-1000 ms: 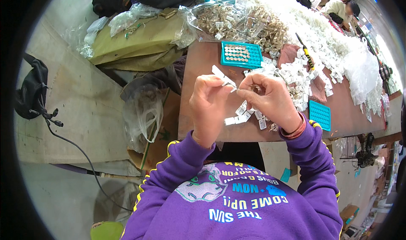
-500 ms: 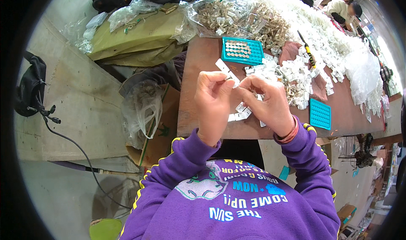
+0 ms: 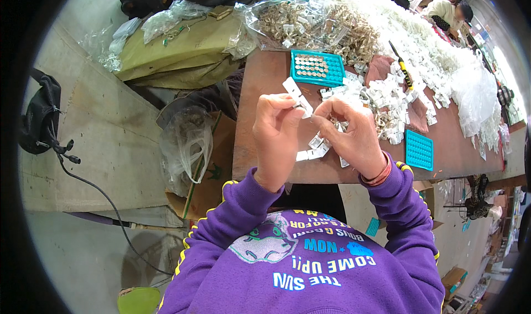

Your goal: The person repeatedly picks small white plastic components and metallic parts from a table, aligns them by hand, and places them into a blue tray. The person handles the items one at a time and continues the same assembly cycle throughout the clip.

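Toward the left edge of your reddish-brown worktop (image 3: 263, 162), beyond your hands, a teal plastic tray with round cups (image 3: 335, 68) has small round copper-coloured discs (image 3: 311, 65) filling much of its left part. A second, smaller teal plastic tray (image 3: 419, 149) lies by the near edge, to the right of your hands. Farther back, a clear plastic bag (image 3: 253, 22) lies with tan, metallic-looking pieces (image 3: 354, 40); you can't tell which are inside and which underneath.

Your left hand (image 3: 276, 134) is clamped, thumb against fingers, on a slim white plastic piece (image 3: 301, 101). Your right hand (image 3: 354, 134) is curled, thumb and forefinger close together at the piece's lower end; whether they grip it can't be told.

The white piece tilts between your hands above the worktop, its upper end leaning left. Loose white plastic pieces (image 3: 314, 153) lie below, toward the near edge.
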{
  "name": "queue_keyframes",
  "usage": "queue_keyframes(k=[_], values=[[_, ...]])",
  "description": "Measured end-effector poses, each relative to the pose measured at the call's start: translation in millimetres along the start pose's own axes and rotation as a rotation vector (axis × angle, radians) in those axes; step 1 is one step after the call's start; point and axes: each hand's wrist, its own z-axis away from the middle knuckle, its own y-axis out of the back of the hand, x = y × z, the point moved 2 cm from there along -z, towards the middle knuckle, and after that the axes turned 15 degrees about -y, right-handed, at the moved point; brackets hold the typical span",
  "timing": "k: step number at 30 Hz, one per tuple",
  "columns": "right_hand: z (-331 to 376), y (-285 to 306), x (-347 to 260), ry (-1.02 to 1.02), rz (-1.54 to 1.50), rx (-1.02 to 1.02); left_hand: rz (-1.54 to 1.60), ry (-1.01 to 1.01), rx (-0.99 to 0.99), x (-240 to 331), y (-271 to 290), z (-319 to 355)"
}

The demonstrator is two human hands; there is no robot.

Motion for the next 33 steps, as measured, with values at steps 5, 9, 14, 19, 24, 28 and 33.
queue_keyframes(k=[5,9,14,19,24,28,33], values=[[2.7,-5.8,3.7,-0.052,-0.095,-0.030,0.503,0.401,0.138,0.3,-5.1,4.1],[1.1,-13.1,15.2,-0.093,-0.197,-0.044,0.678,0.638,0.239,0.6,-12.6,6.0],[-4.8,-16.7,35.7,-0.287,-0.314,-0.098,0.680,0.718,0.254,-9.7,-18.1,5.0],[-11.6,-10.1,52.6,-0.311,-0.340,-0.119,0.778,0.786,0.219,-28.7,-23.9,7.1],[-18.1,-6.9,64.4,-0.366,-0.392,-0.166,0.811,0.805,0.178,-46.6,-28.3,1.8],[-30.1,15.6,61.8,-0.345,-0.454,-0.298,0.681,0.662,0.244,-71.7,-28.4,-14.8],[-109.4,57.2,82.2,-0.095,0.267,0.029,0.675,0.623,0.253,-92.0,-23.9,-18.2]])
